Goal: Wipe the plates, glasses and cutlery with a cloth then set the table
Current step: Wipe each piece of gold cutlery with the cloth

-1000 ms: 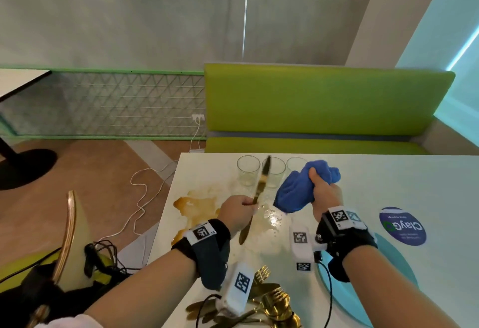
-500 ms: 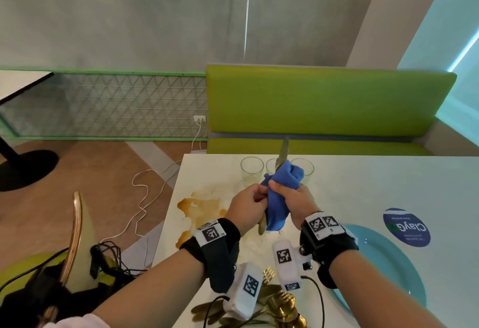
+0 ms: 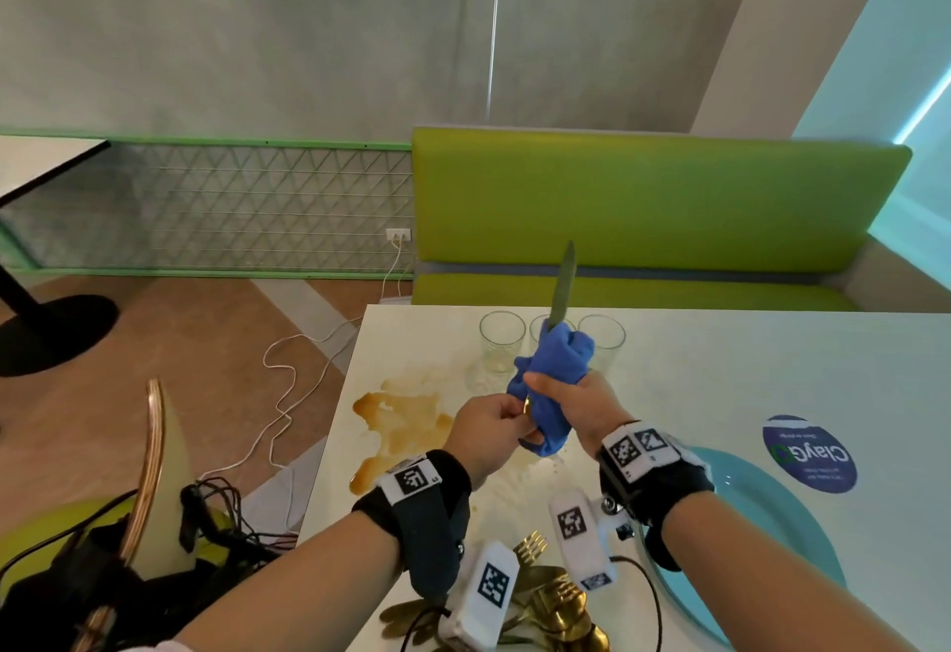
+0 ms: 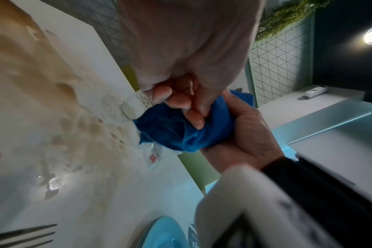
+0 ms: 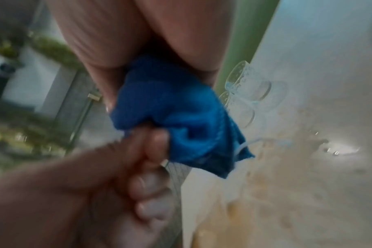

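A table knife [image 3: 562,286] stands nearly upright above the table, blade tip up. My left hand [image 3: 489,422] grips its handle end, which is mostly hidden. My right hand [image 3: 576,402] grips a blue cloth [image 3: 553,378] wrapped round the knife's lower blade and handle. The cloth [image 4: 181,130] bulges between both hands in the left wrist view, and hangs below my right palm as the cloth [image 5: 176,117] in the right wrist view. Three clear glasses [image 3: 500,340] stand behind the hands. A light blue plate [image 3: 772,512] lies at the right.
A brown spill [image 3: 406,420] spreads over the white table [image 3: 720,368] left of my hands. Gold forks and spoons [image 3: 545,595] lie in a pile at the near edge. A round blue sticker [image 3: 810,453] is beside the plate. A green bench [image 3: 643,208] runs behind the table.
My right hand brought the cloth from beside the knife onto it and wrapped it. Since then more of the blade shows above the cloth.
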